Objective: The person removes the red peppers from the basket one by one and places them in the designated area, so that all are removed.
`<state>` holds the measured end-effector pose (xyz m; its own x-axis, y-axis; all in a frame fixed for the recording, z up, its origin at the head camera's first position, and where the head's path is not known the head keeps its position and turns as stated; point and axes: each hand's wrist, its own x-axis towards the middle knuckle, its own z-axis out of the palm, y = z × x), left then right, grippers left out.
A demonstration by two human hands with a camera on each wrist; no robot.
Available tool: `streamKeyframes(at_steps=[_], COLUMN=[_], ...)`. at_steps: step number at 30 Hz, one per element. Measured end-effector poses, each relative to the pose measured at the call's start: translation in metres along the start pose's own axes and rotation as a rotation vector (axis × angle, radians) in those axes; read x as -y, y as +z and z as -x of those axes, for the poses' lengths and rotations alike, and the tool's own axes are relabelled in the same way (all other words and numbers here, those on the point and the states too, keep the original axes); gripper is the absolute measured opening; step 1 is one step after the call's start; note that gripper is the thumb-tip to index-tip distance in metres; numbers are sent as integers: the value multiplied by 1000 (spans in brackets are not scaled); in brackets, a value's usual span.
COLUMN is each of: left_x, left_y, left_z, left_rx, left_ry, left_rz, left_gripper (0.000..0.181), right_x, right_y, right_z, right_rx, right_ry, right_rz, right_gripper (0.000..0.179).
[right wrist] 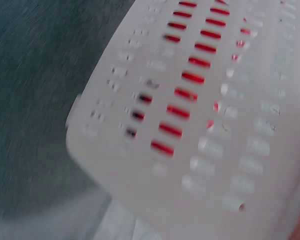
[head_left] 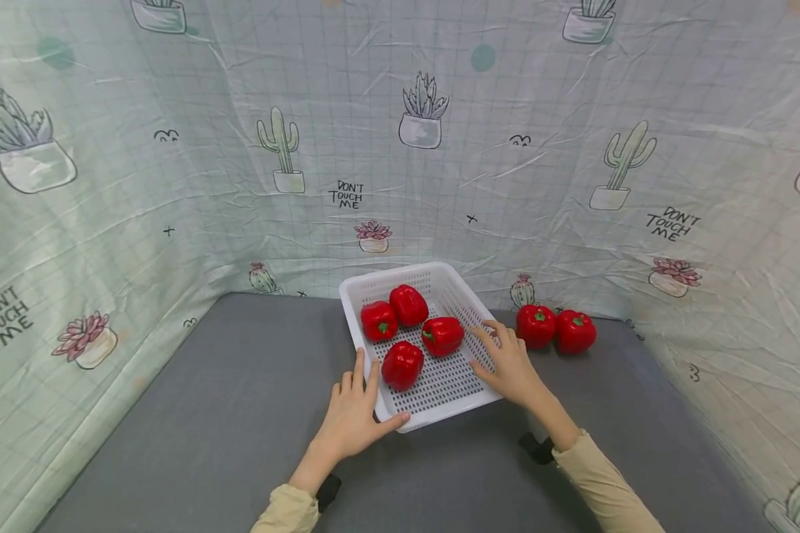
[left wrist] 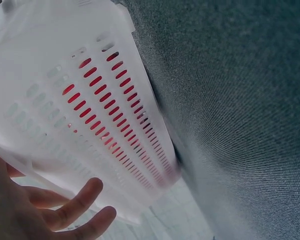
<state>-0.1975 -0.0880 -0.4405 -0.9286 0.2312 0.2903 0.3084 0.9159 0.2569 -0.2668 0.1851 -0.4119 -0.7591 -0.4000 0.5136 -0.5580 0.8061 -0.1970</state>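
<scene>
A white perforated plastic basket [head_left: 433, 400] sits on the grey table, turned at an angle, with several red bell peppers [head_left: 403, 366] inside. My left hand [head_left: 350, 418] is at its near left corner, fingers spread along the left rim and thumb reaching to the front rim. In the left wrist view, loosely extended fingers [left wrist: 80, 205] show beside the basket's outer wall [left wrist: 50, 30]. My right hand [head_left: 512, 368] lies over the right rim, its fingers spread and slightly bent above the inside. The right wrist view is mostly the basket's slotted side [right wrist: 130, 165], blurred.
Two more red bell peppers [head_left: 575, 332] stand together on the table right of the basket, beyond my right hand. A hanging cloth [head_left: 387, 163] printed with potted cacti encloses the table's back and sides. The grey tabletop [head_left: 240, 385] stretches out to the left and in front.
</scene>
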Motion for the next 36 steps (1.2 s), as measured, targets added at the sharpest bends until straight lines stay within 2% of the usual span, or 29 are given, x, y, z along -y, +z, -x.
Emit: streamKeyframes(at_steps=[4,15,30,36], left_x=[-1,-2,-1,0], left_y=[0,2,-1,0], left_z=[0,0,-1,-1], left_rx=[-1,-5,-11,-16], left_ry=[-2,5,9,10], left_rz=[-1,-30,-58,-61], left_gripper=[97,98,97,96], right_x=[7,32,55,64], right_y=[7,16,34,39], right_z=[-4,-13,-32,-37], right_rx=[-3,51,160,226], right_ry=[-36,-52,-64,-57], right_rz=[-10,-22,-15,43], right_gripper=[54,57,66,69])
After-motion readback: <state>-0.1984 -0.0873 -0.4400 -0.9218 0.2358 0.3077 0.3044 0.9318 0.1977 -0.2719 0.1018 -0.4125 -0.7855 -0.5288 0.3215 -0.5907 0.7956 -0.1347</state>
